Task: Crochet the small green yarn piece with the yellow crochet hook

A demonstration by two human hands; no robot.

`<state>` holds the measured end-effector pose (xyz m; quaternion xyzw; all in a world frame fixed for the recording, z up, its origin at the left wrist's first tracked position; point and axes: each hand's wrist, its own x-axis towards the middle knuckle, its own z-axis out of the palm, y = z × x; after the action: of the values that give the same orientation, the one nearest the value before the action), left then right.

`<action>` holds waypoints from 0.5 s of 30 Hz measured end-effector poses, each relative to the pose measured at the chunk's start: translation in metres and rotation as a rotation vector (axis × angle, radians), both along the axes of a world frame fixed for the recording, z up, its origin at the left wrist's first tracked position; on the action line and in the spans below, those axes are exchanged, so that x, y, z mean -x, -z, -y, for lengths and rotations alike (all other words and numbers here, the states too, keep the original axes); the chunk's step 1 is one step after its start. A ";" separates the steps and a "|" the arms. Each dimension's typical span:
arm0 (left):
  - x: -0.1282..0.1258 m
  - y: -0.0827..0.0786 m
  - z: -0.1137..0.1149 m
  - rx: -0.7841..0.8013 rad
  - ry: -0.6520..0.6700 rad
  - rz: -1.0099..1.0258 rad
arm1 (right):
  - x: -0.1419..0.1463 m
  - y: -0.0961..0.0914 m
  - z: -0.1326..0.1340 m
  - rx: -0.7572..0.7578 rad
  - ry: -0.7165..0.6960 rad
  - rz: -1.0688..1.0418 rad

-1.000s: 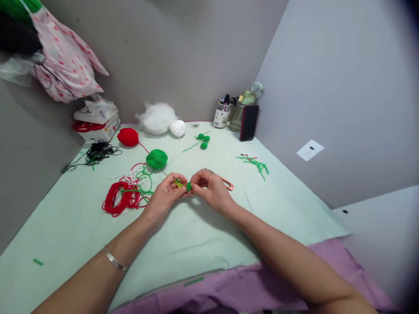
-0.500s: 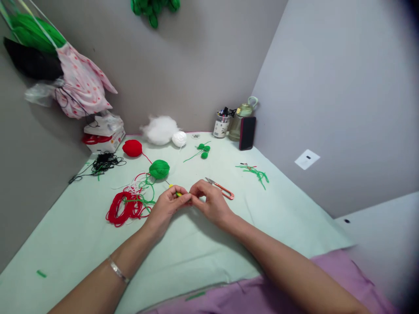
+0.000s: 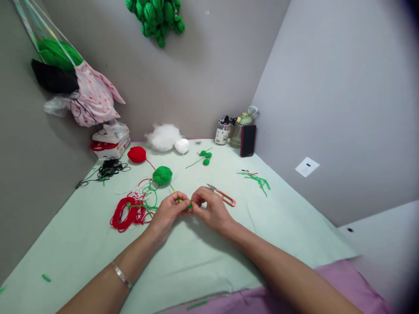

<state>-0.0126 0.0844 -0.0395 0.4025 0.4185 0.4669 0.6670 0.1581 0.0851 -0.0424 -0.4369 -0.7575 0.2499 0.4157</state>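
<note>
Over the pale green tablecloth (image 3: 183, 266), the left hand (image 3: 169, 211) has a snug grip on a yellow-handled crochet hook (image 3: 180, 200) plus a little green crochet piece (image 3: 189, 206), with the right hand (image 3: 211, 210) pinching at that piece's edge. Orange-handled thread snips (image 3: 228, 200) lie just beyond the right hand, and a green yarn ball (image 3: 163, 175) sits past the left.

I'm getting soft, even light, faint shadows on the tablecloth (image 3: 183, 261), slightly smeary detail, dark blurry right edge.

left grip (image 3: 170, 211) pinched, right grip (image 3: 213, 210) close beside, forearms (image 3: 262, 248) angled inward
</note>
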 end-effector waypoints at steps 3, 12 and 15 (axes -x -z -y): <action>0.000 -0.003 0.000 -0.012 -0.001 -0.010 | 0.001 0.001 0.001 -0.048 0.018 0.027; 0.001 -0.010 0.000 -0.012 0.077 -0.018 | 0.000 0.002 0.002 -0.185 0.045 0.123; 0.004 -0.009 -0.001 -0.008 0.083 -0.009 | -0.003 0.001 -0.001 -0.195 0.083 0.163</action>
<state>-0.0164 0.0855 -0.0306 0.4244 0.4024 0.4387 0.6823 0.1613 0.0858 -0.0439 -0.4443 -0.7908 0.1212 0.4032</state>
